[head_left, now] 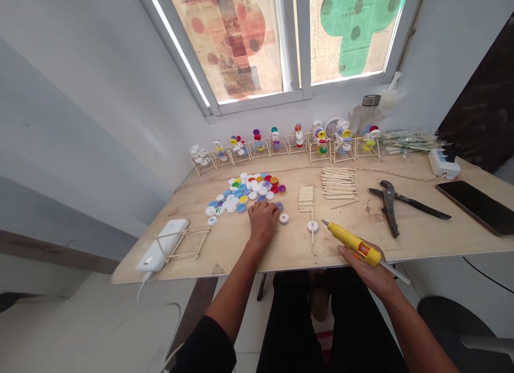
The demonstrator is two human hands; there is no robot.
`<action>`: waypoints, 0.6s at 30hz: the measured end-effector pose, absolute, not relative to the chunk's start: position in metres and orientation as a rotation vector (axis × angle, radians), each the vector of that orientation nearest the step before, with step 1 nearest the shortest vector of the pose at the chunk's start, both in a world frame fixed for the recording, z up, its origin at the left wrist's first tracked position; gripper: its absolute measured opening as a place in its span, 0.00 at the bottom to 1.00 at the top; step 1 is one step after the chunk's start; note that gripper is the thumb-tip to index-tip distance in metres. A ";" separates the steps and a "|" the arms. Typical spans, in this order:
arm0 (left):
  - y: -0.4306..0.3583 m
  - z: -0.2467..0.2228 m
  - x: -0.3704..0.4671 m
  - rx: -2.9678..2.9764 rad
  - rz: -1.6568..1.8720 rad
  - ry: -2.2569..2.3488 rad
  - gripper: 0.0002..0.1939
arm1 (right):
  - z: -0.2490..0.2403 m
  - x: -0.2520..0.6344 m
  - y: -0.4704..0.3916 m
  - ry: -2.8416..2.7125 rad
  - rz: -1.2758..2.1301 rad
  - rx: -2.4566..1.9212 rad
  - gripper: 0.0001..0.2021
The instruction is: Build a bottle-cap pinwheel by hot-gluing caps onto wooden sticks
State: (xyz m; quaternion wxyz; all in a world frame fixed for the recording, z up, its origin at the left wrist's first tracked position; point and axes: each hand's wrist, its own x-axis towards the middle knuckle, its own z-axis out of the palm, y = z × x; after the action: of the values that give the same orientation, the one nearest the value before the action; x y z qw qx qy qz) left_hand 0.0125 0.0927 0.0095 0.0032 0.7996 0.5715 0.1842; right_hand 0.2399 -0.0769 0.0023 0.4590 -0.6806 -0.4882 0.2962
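Note:
My left hand (263, 220) rests at the near edge of a pile of coloured bottle caps (240, 193), its fingers bent over the caps; what they hold, if anything, is hidden. A white cap (284, 218) lies just right of it. In my right hand (371, 268) is a yellow glue gun (351, 243), its nozzle pointing left toward another white cap (312, 226) with a thin stick (312, 235) across it. Short sticks (305, 199) lie beyond that cap, and a stack of longer sticks (339, 184) is to their right.
Stick frames with coloured caps (299, 140) line the back. Pliers (388, 207), a phone (477, 207) and a white power strip (444, 164) are at right. At left, a stick frame (182, 245) leans over a white device (160, 247). A bottle (367, 113) stands behind.

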 end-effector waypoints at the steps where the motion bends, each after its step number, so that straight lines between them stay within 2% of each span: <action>1: 0.091 0.010 0.011 2.510 0.576 1.782 0.08 | 0.003 0.240 -0.077 -1.209 0.735 -1.677 0.13; 10: 0.077 0.013 -0.004 2.500 0.635 1.673 0.09 | 0.001 0.241 -0.076 -1.251 0.681 -1.697 0.13; 18: 0.107 0.023 0.010 2.415 0.758 1.745 0.10 | 0.002 0.239 -0.077 -1.229 0.681 -1.676 0.13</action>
State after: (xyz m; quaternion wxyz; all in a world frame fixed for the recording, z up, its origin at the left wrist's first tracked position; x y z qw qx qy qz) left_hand 0.0103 0.1070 0.0234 0.0335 0.7850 0.5674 0.2465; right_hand 0.2392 -0.0774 0.0017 0.4593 -0.6807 -0.4992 0.2767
